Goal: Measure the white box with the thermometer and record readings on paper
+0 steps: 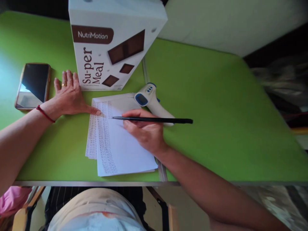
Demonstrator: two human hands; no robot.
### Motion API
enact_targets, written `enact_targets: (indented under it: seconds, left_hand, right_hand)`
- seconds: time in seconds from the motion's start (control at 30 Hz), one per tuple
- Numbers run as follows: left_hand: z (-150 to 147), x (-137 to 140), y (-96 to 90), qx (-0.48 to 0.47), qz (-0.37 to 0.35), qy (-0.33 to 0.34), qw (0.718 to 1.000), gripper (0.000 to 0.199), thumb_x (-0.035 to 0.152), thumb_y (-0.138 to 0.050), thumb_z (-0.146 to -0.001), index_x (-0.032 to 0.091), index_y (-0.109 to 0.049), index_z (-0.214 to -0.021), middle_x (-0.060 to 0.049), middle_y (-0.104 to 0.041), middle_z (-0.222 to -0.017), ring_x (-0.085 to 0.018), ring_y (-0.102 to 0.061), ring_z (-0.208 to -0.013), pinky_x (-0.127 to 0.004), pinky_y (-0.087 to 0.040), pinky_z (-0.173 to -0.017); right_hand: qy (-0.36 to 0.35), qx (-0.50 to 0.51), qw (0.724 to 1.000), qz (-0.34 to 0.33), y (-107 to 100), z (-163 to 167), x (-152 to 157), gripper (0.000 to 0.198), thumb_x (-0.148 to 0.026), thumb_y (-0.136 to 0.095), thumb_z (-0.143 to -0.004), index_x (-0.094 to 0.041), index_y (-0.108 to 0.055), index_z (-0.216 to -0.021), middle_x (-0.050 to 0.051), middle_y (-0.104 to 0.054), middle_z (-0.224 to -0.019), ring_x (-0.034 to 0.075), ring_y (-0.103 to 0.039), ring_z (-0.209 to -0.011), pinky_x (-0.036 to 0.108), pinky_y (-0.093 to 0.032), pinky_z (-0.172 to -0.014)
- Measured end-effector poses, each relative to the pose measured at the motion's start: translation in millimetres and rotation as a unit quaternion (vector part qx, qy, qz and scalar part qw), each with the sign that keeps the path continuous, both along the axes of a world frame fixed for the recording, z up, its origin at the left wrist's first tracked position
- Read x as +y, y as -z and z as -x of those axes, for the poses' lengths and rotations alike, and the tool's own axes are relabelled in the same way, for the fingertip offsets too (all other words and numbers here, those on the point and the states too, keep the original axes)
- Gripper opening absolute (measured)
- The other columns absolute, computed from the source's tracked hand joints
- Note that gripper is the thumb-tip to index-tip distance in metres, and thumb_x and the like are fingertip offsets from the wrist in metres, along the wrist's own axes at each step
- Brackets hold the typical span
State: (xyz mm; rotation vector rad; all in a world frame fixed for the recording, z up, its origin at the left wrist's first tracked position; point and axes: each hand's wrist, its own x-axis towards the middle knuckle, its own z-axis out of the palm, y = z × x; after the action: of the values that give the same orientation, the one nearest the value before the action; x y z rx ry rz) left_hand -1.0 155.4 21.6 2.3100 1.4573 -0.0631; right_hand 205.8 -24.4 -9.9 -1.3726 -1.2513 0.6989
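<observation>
My right hand (146, 130) grips a long black pen (166, 120), its silver tip pointing left over the top sheet of paper (130, 147). Rows of small handwriting run along the left part of that sheet. More written pages (92, 138) stick out beneath it on the left. My left hand (69, 96) lies spread on the green table, its thumb resting on the paper's upper left. A ring and a red string bracelet (45, 114) show on that arm. Just beyond my right hand, a white and blue infrared thermometer (151, 99) lies at the paper's top right corner.
A tall white NutriMotion box (96, 54) stands behind the paper, close to my left fingertips. To the left lies a smartphone (33, 85) in an orange-edged case. The green folding table (216, 112) has a seam near the thermometer and a metal front edge.
</observation>
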Motion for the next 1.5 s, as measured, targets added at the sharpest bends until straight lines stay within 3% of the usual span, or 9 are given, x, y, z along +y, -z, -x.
enact_targets:
  seconds: [0.23,0.4,0.57,0.8,1.0,1.17,1.3,1.4,1.5]
  left_hand:
    - [-1.2,-4.0,-5.3,0.005,-0.009,0.006,1.000,0.185,0.107,-0.078,-0.043,0.020,0.004,-0.184,-0.013,0.001,-0.193,-0.055,0.021,-0.172,-0.069,0.010,-0.141]
    - [-3.4,-5.6,-7.7,0.034,-0.006,-0.003,0.999,0.189,0.107,-0.077,-0.043,0.010,0.006,-0.182,-0.021,0.005,-0.191,-0.055,0.017,-0.174,-0.067,0.011,-0.140]
    - [-5.4,-7.2,-11.6,0.035,0.000,-0.001,0.999,0.184,0.104,-0.080,-0.044,0.022,0.005,-0.184,-0.014,0.004,-0.193,-0.053,0.020,-0.173,-0.065,0.010,-0.141]
    - [-9.2,-15.5,-18.6,0.045,-0.007,-0.007,0.999,0.185,0.104,-0.074,-0.048,-0.002,0.002,-0.179,-0.029,0.006,-0.189,-0.055,0.012,-0.174,-0.065,0.008,-0.140]
    - [-7.0,-10.9,-15.2,0.010,0.003,-0.008,1.000,0.193,0.115,-0.065,-0.034,0.010,-0.001,-0.183,-0.019,0.000,-0.192,-0.058,0.015,-0.173,-0.066,0.011,-0.139]
    - [-8.7,-13.7,-18.8,0.021,0.008,-0.011,1.000,0.201,0.116,-0.063,-0.032,-0.004,0.003,-0.179,-0.028,0.007,-0.189,-0.056,0.013,-0.174,-0.063,0.011,-0.140]
    - [-6.8,-11.3,-15.1,0.007,0.006,-0.015,1.000,0.199,0.116,-0.059,-0.027,0.006,0.000,-0.182,-0.017,0.003,-0.192,-0.055,0.014,-0.174,-0.063,0.012,-0.140]
    - [-4.2,-7.6,-10.4,0.001,0.003,-0.007,1.000,0.197,0.114,-0.063,-0.030,0.007,0.001,-0.182,-0.019,0.003,-0.192,-0.055,0.016,-0.174,-0.064,0.013,-0.140]
    - [-3.2,-6.2,-8.6,0.000,0.002,-0.001,1.000,0.191,0.111,-0.070,-0.033,0.016,-0.001,-0.183,-0.015,0.001,-0.193,-0.054,0.021,-0.173,-0.065,0.013,-0.140]
  right_hand:
    - [0.020,-0.092,0.996,-0.001,-2.7,-0.5,-1.3,0.012,-0.034,-0.078,-0.087,-0.024,-0.075,-0.080,-0.002,-0.072,-0.066,0.014,-0.062,-0.055,0.026,-0.055,-0.054]
    - [-0.011,-0.138,0.990,-0.010,-3.0,-3.6,-2.0,0.018,-0.039,-0.077,-0.094,-0.025,-0.077,-0.082,-0.002,-0.073,-0.069,0.015,-0.064,-0.058,0.027,-0.055,-0.057]
    - [-0.021,-0.140,0.989,-0.033,0.2,-2.8,-0.8,0.016,-0.034,-0.075,-0.096,-0.025,-0.076,-0.083,-0.002,-0.074,-0.070,0.015,-0.064,-0.059,0.026,-0.054,-0.058]
    - [-0.021,-0.151,0.988,-0.008,-1.7,-2.6,-1.4,0.019,-0.038,-0.073,-0.096,-0.025,-0.076,-0.084,-0.001,-0.073,-0.071,0.015,-0.063,-0.061,0.027,-0.054,-0.058]
    - [-0.024,-0.141,0.990,-0.001,-4.4,-3.0,-1.1,0.018,-0.038,-0.074,-0.095,-0.025,-0.075,-0.082,-0.002,-0.073,-0.069,0.016,-0.062,-0.060,0.028,-0.054,-0.059]
    - [-0.022,-0.128,0.991,0.017,-4.6,-3.5,-1.1,0.022,-0.044,-0.077,-0.094,-0.025,-0.075,-0.082,-0.001,-0.073,-0.069,0.017,-0.063,-0.060,0.029,-0.056,-0.060]
    - [-0.010,-0.116,0.993,0.020,-3.5,-3.6,-0.9,0.022,-0.043,-0.076,-0.094,-0.025,-0.076,-0.081,-0.001,-0.073,-0.069,0.017,-0.063,-0.060,0.029,-0.055,-0.059]
    - [-0.010,-0.117,0.993,0.007,-2.7,-3.5,-0.4,0.018,-0.040,-0.075,-0.093,-0.026,-0.075,-0.081,-0.002,-0.073,-0.068,0.016,-0.063,-0.059,0.029,-0.054,-0.058]
    - [-0.013,-0.116,0.993,-0.003,-2.5,-3.4,0.2,0.015,-0.036,-0.074,-0.092,-0.025,-0.074,-0.081,-0.002,-0.072,-0.068,0.016,-0.062,-0.058,0.028,-0.054,-0.058]
